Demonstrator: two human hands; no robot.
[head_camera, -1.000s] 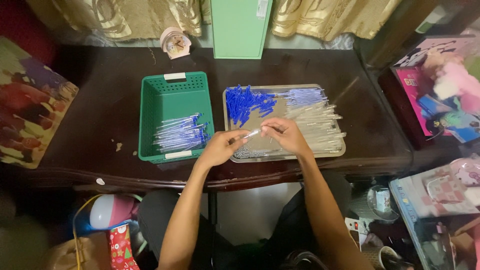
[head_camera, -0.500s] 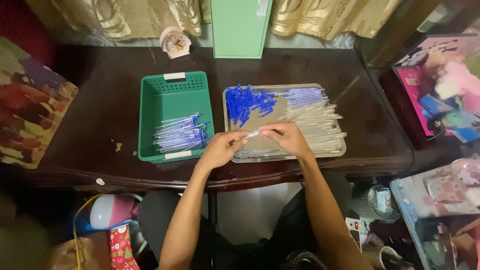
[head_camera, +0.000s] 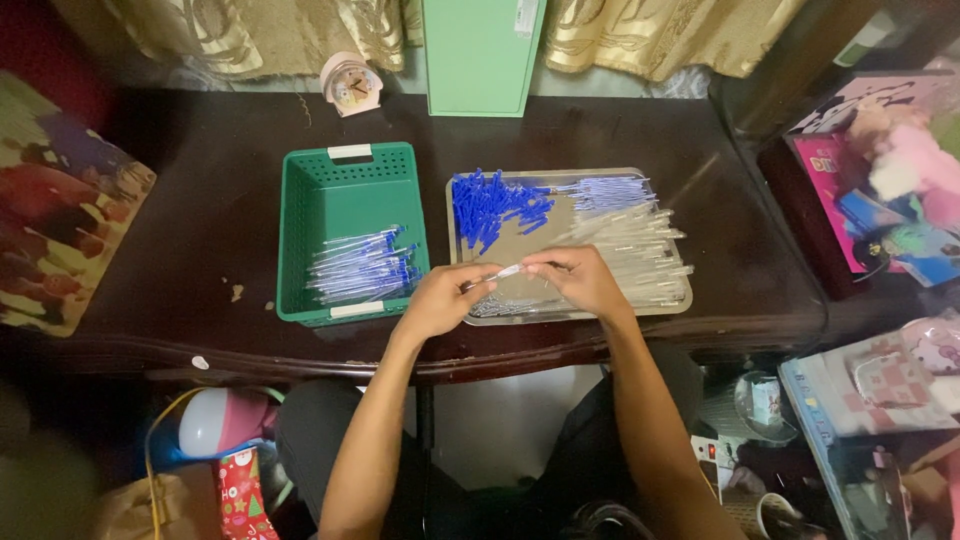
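Your left hand (head_camera: 440, 298) and right hand (head_camera: 575, 280) both pinched one clear pen tube (head_camera: 503, 272) between them. Metal tray (head_camera: 680, 300) sat right under your hands, green basket (head_camera: 300, 215) just left of them.

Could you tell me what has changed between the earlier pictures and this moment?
Very little. Both hands, left hand and right hand, keep their grip on the thin clear plastic pen tube above the shallow metal tray; they have barely shifted. The green plastic basket of finished pens, the blue caps and the loose clear tubes lie as before.
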